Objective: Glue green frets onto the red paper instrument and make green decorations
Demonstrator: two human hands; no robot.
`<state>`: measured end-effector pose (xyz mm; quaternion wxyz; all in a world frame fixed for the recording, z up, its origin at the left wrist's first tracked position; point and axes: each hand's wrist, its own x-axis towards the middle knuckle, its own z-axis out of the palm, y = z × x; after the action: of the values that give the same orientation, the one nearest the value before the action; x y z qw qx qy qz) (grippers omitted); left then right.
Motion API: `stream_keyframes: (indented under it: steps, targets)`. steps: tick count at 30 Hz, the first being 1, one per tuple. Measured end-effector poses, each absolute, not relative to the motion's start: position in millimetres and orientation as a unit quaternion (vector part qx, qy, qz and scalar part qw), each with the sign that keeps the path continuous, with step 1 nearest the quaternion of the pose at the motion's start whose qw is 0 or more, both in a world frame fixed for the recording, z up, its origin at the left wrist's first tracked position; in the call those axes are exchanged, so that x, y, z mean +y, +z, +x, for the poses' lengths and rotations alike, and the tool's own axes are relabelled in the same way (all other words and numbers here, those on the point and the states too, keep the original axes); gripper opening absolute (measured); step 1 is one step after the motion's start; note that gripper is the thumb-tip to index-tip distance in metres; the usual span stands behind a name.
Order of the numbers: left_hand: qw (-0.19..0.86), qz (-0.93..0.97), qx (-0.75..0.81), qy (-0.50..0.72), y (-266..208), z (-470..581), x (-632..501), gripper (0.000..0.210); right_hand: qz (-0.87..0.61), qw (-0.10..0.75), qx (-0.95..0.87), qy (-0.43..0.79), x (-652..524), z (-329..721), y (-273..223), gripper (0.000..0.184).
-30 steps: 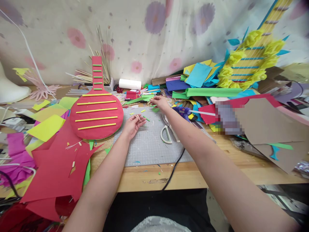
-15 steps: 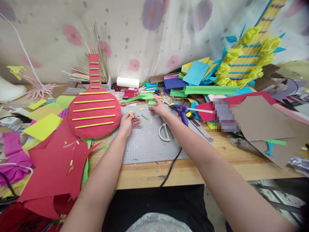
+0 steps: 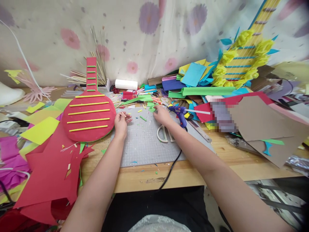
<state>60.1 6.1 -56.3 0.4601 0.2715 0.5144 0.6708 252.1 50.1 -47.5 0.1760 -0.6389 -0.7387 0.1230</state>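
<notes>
My left hand (image 3: 121,124) is at the left part of the grey cutting mat (image 3: 145,148), close by the right edge of a red paper guitar shape (image 3: 89,117) with yellow and green strips. Its thumb and forefinger pinch a tiny pale bit, too small to name. My right hand (image 3: 162,115) reaches over the mat's far side, fingers apart, at some green paper scraps (image 3: 151,105). Below its wrist lie scissors (image 3: 162,134), their blades hidden by the arm. A blue glue gun (image 3: 180,115) with a white glue stick is just right of that hand.
Small green and yellow strip pieces (image 3: 143,118) lie on the mat. A metal ruler (image 3: 200,130) crosses its right side. Red paper (image 3: 45,174) covers the left, brown cardboard (image 3: 263,119) the right. A yellow flowered guitar shape (image 3: 241,61) stands behind.
My left hand has moved a little left, and the red guitar shape has shifted slightly left. My right hand has drawn slightly right, showing more of the scissors' handles.
</notes>
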Motion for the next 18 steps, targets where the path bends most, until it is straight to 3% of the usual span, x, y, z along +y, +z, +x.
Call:
stream_keyframes:
  steps: [4,14,18]
  targets:
    - [0.487,0.269,0.506,0.659,-54,65,3,0.008,-0.637,0.145,-0.750,0.101,67,240,-48,0.048]
    - [0.486,0.317,0.503,0.640,-61,72,1,0.009,-0.366,0.175,-0.896,0.180,72,184,-64,0.036]
    - [0.481,0.324,0.499,0.643,-61,74,0,0.009,-0.486,0.283,-0.806,0.184,76,196,-59,0.032]
